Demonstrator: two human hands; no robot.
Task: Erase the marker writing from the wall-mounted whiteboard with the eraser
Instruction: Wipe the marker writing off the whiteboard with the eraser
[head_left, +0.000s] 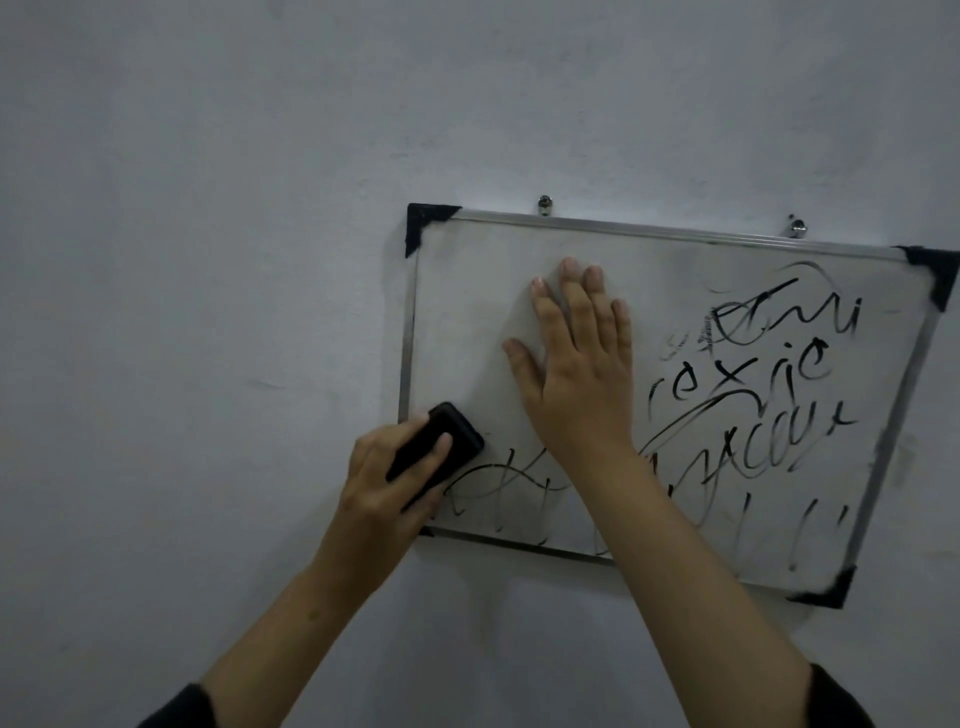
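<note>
A small whiteboard (467, 291) with a metal frame and black corner caps hangs tilted on the wall. Black marker writing (753, 374) covers its right half and bottom strip; the upper left area is wiped to a grey smear. My left hand (387, 488) grips a black eraser (434, 447) pressed against the board's lower left part, at the left end of the bottom scribbles. My right hand (576, 374) lies flat on the board's middle, fingers spread, holding nothing.
Two screws (544, 205) above the top frame edge hold the board; the second screw (797, 226) is toward the right. Plain grey wall (208, 260) surrounds the board on all sides.
</note>
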